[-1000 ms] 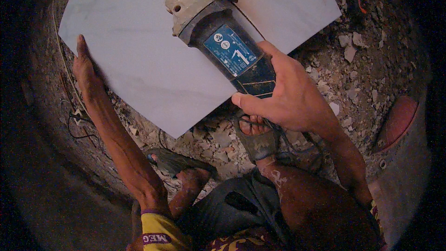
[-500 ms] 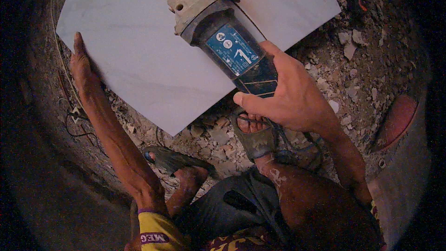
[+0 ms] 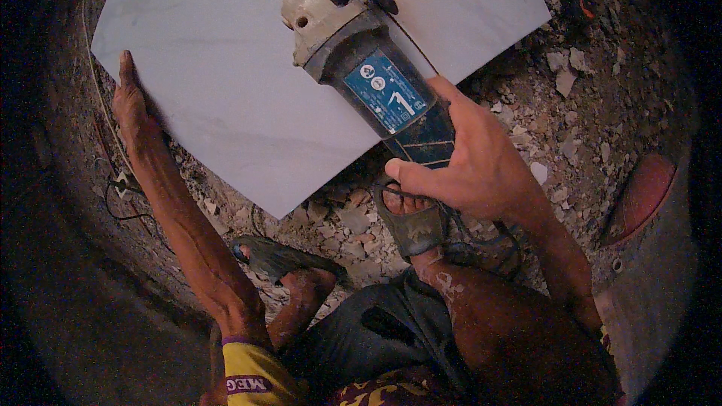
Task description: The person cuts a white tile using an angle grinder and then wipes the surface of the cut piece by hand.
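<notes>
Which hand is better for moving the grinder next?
Probably the right hand: it holds the back end of the grinder. The left hand is over at the left edge of the white tile, well away from the grinder.

Dark, earthen floor [image 3: 602, 116], strewn with pale, angular rubble [image 3: 568, 79]; a glossy white, grey-veined slab [image 3: 241, 105] lies over it, a black-and-orange object [image 3: 583, 1] near its right corner, a thin black cord [image 3: 139, 217] at left.
</notes>
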The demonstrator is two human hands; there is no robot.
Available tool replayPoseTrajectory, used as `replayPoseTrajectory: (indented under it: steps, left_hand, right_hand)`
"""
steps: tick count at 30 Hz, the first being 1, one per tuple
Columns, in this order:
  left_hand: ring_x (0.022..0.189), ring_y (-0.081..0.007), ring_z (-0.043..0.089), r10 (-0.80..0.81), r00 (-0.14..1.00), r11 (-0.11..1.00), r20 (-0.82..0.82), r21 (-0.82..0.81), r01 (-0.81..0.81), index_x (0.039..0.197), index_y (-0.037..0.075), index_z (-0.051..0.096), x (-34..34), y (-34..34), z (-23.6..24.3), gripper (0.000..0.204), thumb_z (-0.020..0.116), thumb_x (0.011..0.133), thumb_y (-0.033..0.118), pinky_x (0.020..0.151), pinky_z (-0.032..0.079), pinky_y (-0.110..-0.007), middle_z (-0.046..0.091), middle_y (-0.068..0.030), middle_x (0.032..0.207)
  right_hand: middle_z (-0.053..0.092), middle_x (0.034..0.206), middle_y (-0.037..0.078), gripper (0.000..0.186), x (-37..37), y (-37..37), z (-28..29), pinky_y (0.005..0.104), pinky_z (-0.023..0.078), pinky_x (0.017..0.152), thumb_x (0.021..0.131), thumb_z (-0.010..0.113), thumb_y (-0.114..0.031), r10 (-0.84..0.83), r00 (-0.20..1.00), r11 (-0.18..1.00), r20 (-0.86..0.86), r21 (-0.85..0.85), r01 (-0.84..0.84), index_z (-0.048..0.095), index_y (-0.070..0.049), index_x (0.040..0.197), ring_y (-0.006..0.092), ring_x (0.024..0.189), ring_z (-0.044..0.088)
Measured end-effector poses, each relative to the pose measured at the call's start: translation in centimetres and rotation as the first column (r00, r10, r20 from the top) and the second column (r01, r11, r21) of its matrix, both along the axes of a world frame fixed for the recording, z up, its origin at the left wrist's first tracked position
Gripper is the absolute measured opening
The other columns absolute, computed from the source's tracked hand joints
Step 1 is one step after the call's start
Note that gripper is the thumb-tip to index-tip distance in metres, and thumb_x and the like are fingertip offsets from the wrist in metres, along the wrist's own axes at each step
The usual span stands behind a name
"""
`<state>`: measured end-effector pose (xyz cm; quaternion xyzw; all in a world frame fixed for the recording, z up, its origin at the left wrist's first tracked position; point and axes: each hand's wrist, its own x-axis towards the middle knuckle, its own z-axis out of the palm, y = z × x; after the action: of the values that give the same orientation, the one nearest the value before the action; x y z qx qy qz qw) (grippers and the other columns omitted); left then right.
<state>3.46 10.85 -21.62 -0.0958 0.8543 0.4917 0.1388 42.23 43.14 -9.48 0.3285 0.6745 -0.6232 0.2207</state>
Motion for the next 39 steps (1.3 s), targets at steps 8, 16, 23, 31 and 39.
replayPoseTrajectory:
  steps: [8, 16, 23, 31, 39]
  left_hand:
    - [0.119, -0.0322, 0.073, 0.017, 0.998, 1.000, 0.055, 0.022, -0.018, 0.146, -0.009, 0.065, 0.6, 0.7, 0.4, 0.097, 0.084, 0.093, 0.071, 0.107, 0.057, -0.045, 0.075, -0.0189, 0.136]
    - [0.120, -0.0287, 0.074, 0.017, 1.000, 0.980, 0.020, 0.198, -0.021, 0.145, -0.007, 0.066, 0.2, 0.2, -0.5, 0.082, 0.081, 0.101, 0.061, 0.108, 0.058, -0.043, 0.076, -0.0162, 0.137]
    - [0.122, -0.0275, 0.073, -0.012, 1.000, 0.976, 0.023, 0.218, 0.007, 0.145, -0.006, 0.067, 0.8, 0.7, 0.5, 0.078, 0.081, 0.102, 0.057, 0.110, 0.057, -0.043, 0.075, -0.0156, 0.140]
    - [0.125, -0.0279, 0.072, 0.018, 0.998, 0.974, 0.063, 0.226, -0.032, 0.147, -0.006, 0.067, 0.3, 0.6, 0.1, 0.077, 0.080, 0.103, 0.056, 0.111, 0.057, -0.042, 0.073, -0.0146, 0.146]
    - [0.122, -0.0281, 0.073, 0.034, 0.999, 0.985, 0.027, 0.170, -0.038, 0.146, -0.006, 0.068, 0.5, 1.0, 0.2, 0.075, 0.078, 0.105, 0.056, 0.108, 0.057, -0.042, 0.074, -0.0147, 0.143]
  right_hand:
    - [0.076, 0.109, 0.014, 0.074, 1.4, -0.2, -0.4, 0.0393, 0.058, 0.094, 0.082, 0.097, -0.029, 0.050, 0.998, 0.989, -0.031, 0.144, -0.046, 0.062, 0.003, 0.139, 0.0224, 0.099, 0.072]
    - [0.074, 0.124, 0.034, 0.102, 2.3, -0.3, -0.9, 0.0515, 0.059, 0.105, 0.081, 0.094, -0.040, 0.095, 0.995, 0.978, -0.029, 0.188, -0.088, 0.047, 0.014, 0.154, 0.0467, 0.117, 0.076]
    - [0.075, 0.110, 0.018, 0.077, 3.3, -1.0, -0.9, 0.0420, 0.058, 0.094, 0.080, 0.097, -0.029, 0.049, 0.995, 0.962, -0.086, 0.273, -0.024, 0.060, 0.003, 0.139, 0.0282, 0.099, 0.074]
    - [0.074, 0.107, 0.017, 0.066, 3.5, -0.7, -0.7, 0.0441, 0.058, 0.092, 0.081, 0.096, -0.028, 0.091, 0.996, 0.966, -0.020, 0.247, -0.083, 0.061, -0.002, 0.131, 0.0297, 0.099, 0.074]
    - [0.073, 0.106, 0.017, 0.065, 3.8, -0.8, -0.5, 0.0447, 0.058, 0.091, 0.081, 0.096, -0.028, 0.074, 0.994, 0.969, -0.074, 0.241, -0.055, 0.060, -0.003, 0.130, 0.0325, 0.098, 0.074]
